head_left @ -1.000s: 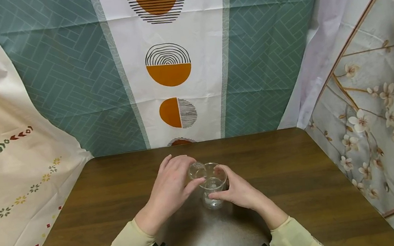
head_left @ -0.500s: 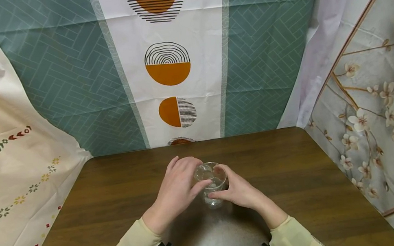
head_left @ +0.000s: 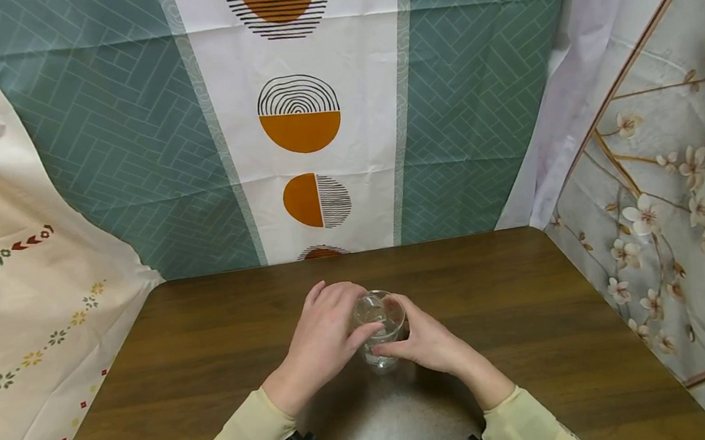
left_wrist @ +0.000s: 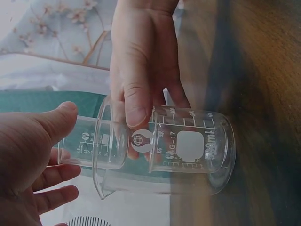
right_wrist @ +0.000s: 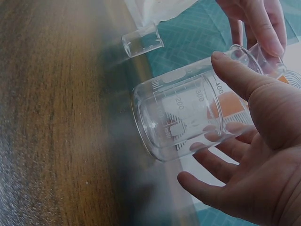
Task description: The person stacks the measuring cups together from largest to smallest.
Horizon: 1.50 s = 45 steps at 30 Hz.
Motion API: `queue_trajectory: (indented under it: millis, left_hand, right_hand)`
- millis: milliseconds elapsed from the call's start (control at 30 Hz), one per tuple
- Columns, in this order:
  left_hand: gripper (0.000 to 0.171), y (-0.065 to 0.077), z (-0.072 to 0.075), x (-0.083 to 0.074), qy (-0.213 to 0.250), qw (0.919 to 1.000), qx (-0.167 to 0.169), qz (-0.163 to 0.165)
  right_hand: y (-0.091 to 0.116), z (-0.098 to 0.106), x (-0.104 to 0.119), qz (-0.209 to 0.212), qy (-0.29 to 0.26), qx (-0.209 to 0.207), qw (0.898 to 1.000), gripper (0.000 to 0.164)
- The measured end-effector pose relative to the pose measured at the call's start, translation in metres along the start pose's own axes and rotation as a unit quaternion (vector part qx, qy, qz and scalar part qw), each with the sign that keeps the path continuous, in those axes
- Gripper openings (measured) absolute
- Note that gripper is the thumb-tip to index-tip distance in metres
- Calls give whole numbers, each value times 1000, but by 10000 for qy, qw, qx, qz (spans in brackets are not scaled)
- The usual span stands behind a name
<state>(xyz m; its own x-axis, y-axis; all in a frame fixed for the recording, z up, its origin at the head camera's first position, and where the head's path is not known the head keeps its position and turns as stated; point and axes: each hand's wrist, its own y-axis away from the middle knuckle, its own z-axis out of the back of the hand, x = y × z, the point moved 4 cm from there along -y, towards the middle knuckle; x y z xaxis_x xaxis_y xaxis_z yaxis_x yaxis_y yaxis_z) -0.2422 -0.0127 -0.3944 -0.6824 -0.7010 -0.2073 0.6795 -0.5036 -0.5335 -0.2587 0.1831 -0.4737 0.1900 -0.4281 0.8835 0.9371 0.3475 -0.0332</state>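
Note:
A large 500 ml glass beaker (left_wrist: 225, 141) stands upright on the table, with a medium beaker (left_wrist: 188, 162) nested inside it. My right hand (head_left: 429, 335) holds the large beaker from the right, thumb on the near side and fingers around the far side. Between thumb and fingers, my left hand (head_left: 324, 337) pinches a small beaker (left_wrist: 106, 146) by its upper part. The small beaker's base has passed below the large rim and sits above the medium beaker. Another small beaker (right_wrist: 143, 42) stands apart on the table in the right wrist view.
The brown wooden table (head_left: 506, 289) ends at a green and white patterned cloth (head_left: 462, 89). A cream cloth (head_left: 39, 302) hangs along the left side, and a floral panel (head_left: 690, 230) stands on the right.
My left hand has moved right and slightly down, bringing the small beaker from the large beaker's left rim into its mouth. The right hand and large beaker have stayed in place.

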Motion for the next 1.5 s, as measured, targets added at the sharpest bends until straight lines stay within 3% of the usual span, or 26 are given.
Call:
queue_trajectory:
  millis: [700, 967, 1500]
  left_hand:
    - [52, -1, -15, 4, 7, 9998, 199, 49]
    - [51, -2, -18, 6, 199, 9992, 313, 174]
    - [49, -7, -17, 7, 603, 9958, 607, 313]
  right_hand:
    - [1, 0, 0, -78, 91, 26, 9999, 100]
    - [1, 0, 0, -25, 26, 38, 10000, 93]
    - [1, 1, -1, -141, 87, 14, 9999, 99]
